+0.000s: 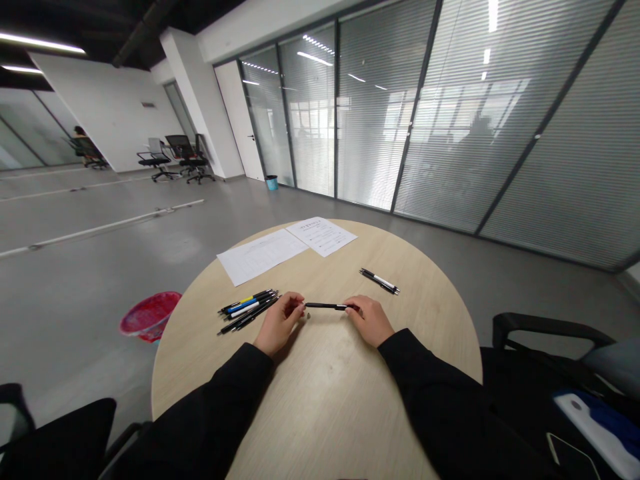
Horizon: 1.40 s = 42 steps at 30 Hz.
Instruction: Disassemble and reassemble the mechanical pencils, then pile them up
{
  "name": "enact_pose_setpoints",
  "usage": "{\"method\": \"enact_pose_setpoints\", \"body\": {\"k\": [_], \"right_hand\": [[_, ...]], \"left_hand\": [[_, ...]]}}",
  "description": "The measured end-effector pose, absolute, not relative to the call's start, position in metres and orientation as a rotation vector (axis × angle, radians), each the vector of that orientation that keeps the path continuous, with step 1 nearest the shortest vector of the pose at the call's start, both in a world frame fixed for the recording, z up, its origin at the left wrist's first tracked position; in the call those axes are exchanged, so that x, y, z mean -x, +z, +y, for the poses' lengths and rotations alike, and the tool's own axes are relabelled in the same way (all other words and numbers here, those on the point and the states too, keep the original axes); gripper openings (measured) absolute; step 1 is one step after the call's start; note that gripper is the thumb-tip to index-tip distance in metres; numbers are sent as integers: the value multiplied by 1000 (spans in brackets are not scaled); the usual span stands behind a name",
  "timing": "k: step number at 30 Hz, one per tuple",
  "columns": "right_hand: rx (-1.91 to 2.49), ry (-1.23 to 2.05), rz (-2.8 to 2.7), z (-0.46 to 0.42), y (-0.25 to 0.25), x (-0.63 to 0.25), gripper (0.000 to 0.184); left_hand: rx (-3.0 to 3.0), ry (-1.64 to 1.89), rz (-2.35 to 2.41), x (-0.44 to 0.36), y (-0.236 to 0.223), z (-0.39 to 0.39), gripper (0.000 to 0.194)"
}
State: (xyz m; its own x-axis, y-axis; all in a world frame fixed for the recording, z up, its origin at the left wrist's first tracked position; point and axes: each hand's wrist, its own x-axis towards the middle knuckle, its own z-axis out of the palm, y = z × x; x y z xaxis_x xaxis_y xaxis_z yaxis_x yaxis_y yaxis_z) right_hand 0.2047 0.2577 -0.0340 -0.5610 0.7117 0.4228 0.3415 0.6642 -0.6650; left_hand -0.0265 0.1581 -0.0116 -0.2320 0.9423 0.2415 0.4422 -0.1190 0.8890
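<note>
Pens (pixel 249 311) beside the left hand (pixel 278 324), which pinches a black pen (pixel 325 306) with the right hand (pixel 369 321).

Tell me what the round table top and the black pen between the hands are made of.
The round table top looks like pale wood-grain laminate or veneer, matte, with fine straight grain lines. The black pen looks like smooth plastic, with a slight sheen along its barrel, though this view cannot rule out metal.

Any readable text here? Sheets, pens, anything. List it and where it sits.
Left sheet: printed, too small to read.
Right sheet: printed, too small to read.
Black pen: nothing readable.
Pen group on the left: nothing readable.
Pens on the right: nothing readable.
Nothing else is legible.
</note>
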Motion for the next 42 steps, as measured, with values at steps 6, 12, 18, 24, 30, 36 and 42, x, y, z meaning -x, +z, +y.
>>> {"method": "enact_pose_setpoints", "body": {"k": [6, 12, 18, 24, 30, 36, 42], "right_hand": [[808, 696, -2169, 260, -37, -205, 15], [802, 705, -2166, 260, -36, -205, 15], [810, 718, -2170, 258, -34, -205, 15], [829, 718, -2200, 259, -35, -205, 15], [817, 691, -2218, 259, -36, -205, 14], [805, 698, -2207, 259, -36, -205, 14], [812, 696, -2177, 260, -36, -205, 15]], "left_hand": [[-1552, 1338, 1725, 27, -14, 158, 25], [-1669, 1244, 1840, 29, -9, 156, 20], [-1662, 1227, 1772, 29, -10, 157, 20], [-1625, 1230, 1706, 29, -11, 157, 21], [-1593, 1244, 1688, 30, -14, 158, 20], [-1550, 1270, 1696, 29, -16, 160, 21], [-1686, 1159, 1869, 30, -17, 158, 22]]}}
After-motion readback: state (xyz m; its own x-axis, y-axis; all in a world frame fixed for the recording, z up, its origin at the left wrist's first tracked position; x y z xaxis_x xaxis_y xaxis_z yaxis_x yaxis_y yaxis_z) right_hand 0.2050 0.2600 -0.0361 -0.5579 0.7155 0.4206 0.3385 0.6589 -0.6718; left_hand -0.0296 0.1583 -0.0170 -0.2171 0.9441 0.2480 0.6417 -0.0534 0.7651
